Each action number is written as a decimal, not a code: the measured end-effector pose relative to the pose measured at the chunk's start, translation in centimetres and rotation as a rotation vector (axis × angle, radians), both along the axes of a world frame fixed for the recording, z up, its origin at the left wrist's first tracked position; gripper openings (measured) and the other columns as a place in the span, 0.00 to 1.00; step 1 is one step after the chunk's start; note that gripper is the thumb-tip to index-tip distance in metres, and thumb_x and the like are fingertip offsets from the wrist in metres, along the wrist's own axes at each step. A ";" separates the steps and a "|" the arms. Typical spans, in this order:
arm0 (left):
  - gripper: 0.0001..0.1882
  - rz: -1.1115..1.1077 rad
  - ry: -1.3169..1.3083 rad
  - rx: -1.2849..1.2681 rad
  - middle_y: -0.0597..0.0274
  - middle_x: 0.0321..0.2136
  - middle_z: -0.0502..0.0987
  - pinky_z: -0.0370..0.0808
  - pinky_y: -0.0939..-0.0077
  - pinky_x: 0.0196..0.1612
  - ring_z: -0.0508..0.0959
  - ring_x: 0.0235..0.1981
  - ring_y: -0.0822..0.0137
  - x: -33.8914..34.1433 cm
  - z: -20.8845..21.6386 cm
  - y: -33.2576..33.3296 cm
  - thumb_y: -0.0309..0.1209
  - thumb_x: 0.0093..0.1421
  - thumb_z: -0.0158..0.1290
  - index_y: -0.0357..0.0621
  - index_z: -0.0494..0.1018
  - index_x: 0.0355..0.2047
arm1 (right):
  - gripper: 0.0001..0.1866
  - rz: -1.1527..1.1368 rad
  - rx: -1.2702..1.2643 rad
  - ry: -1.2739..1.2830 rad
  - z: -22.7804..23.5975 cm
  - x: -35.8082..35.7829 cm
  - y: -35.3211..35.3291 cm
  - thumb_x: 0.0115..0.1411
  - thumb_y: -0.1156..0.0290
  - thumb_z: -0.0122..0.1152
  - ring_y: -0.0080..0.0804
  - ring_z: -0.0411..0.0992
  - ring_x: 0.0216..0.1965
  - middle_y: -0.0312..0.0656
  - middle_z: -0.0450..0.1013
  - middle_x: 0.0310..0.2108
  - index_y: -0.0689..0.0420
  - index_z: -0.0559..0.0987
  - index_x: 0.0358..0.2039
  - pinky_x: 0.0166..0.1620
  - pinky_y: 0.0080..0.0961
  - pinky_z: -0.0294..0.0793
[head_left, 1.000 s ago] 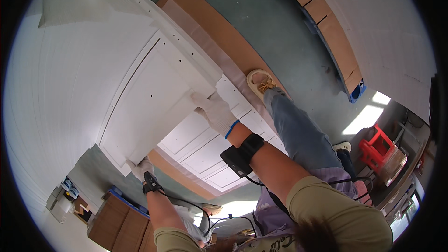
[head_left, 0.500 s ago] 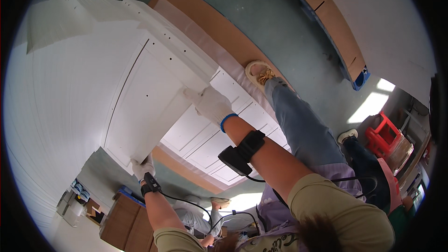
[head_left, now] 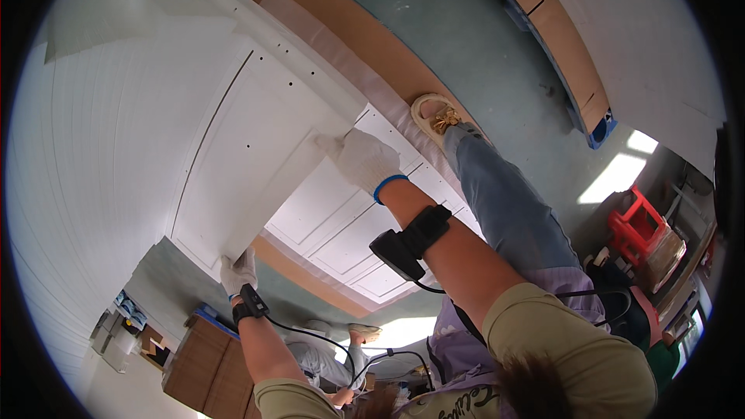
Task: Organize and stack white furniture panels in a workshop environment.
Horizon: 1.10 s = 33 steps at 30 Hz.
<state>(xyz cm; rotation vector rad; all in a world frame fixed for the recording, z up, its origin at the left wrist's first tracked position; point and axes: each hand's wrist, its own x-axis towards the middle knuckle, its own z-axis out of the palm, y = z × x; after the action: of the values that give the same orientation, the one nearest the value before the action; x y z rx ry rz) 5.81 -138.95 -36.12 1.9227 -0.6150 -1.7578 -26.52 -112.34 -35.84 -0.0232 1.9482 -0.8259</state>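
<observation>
A white panel (head_left: pixel 240 174) with small dark holes and a long narrow slot lies slanting in front of me, beside a large stack of white boards (head_left: pixel 116 140). My left hand (head_left: pixel 239 273), in a pale knit glove, is closed round the panel's near corner, thumb on top. At the panel's right end my right hand (head_left: pixel 366 158), in a similar glove with a blue cuff, grips the edge with its fingers partly hidden. Beneath and to the right of the panel, white grooved door panels (head_left: pixel 341 240) lie on brown cardboard (head_left: pixel 341 15).
Another white stack (head_left: pixel 621 23) on cardboard and a blue pallet (head_left: pixel 599 133) stands at the right. A red stool (head_left: pixel 638 221) is farther down. Brown boxes (head_left: pixel 206 365) sit at the lower left. Other people are partly visible near the lower edge and right.
The panel has shifted slightly away from me, and my right hand has moved up and right with it. My left hand keeps its corner. A person's leg at the right has drawn back.
</observation>
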 end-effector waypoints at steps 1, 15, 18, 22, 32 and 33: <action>0.22 -0.002 0.004 0.005 0.46 0.49 0.64 0.72 0.51 0.51 0.66 0.51 0.49 -0.5 0.2 0.2 0.40 0.64 0.36 0.35 0.58 0.52 | 0.34 0.065 -0.022 -0.067 0.4 -0.4 0.2 0.57 0.38 0.36 0.38 0.73 0.24 0.41 0.71 0.15 0.59 0.76 0.34 0.33 0.32 0.71; 0.27 -0.132 0.062 0.056 0.39 0.50 0.61 0.65 0.46 0.54 0.61 0.55 0.41 1.7 -0.3 -0.1 0.44 0.65 0.35 0.29 0.55 0.52 | 0.26 -0.469 -0.294 -0.360 -1.8 1.3 -0.4 0.56 0.49 0.50 0.32 0.71 0.21 0.43 0.71 0.22 0.64 0.71 0.37 0.30 0.27 0.73; 0.34 -0.176 -0.101 0.037 0.37 0.52 0.57 0.65 0.45 0.52 0.58 0.55 0.38 3.1 -0.8 -0.5 0.51 0.61 0.41 0.31 0.54 0.54 | 0.36 -0.045 0.251 0.353 1.1 -0.1 -0.8 0.46 0.43 0.59 0.49 0.71 0.43 0.52 0.73 0.39 0.63 0.70 0.43 0.47 0.36 0.69; 0.39 -0.287 -0.378 0.081 0.39 0.44 0.64 0.74 0.54 0.38 0.71 0.39 0.48 2.2 -2.1 -2.4 0.60 0.55 0.44 0.34 0.61 0.50 | 0.34 0.166 0.182 0.627 -1.8 -1.2 -0.7 0.52 0.48 0.54 0.45 0.69 0.47 0.51 0.71 0.43 0.62 0.67 0.51 0.50 0.31 0.66; 0.32 -0.585 -0.919 -0.258 0.45 0.31 0.76 0.74 0.67 0.36 0.77 0.32 0.56 7.3 3.8 -3.4 0.56 0.57 0.41 0.34 0.72 0.36 | 0.20 -0.039 -0.046 0.199 -3.0 -3.1 -0.9 0.62 0.59 0.47 0.25 0.67 0.46 0.37 0.66 0.49 0.58 0.70 0.50 0.46 0.21 0.71; 0.30 -0.596 -1.195 -0.530 0.44 0.36 0.76 0.72 0.65 0.43 0.76 0.38 0.54 8.2 3.3 -3.7 0.54 0.57 0.39 0.37 0.72 0.41 | 0.20 -0.017 -0.042 0.203 -3.0 -3.0 -0.9 0.62 0.59 0.47 0.25 0.67 0.46 0.37 0.66 0.49 0.58 0.70 0.50 0.46 0.21 0.71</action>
<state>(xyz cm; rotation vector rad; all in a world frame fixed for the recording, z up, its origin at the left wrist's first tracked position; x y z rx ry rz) 14.04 -142.67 -32.78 2.3171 -1.9550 -0.3263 -29.49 -113.21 -38.81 -0.1196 2.1230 -0.9056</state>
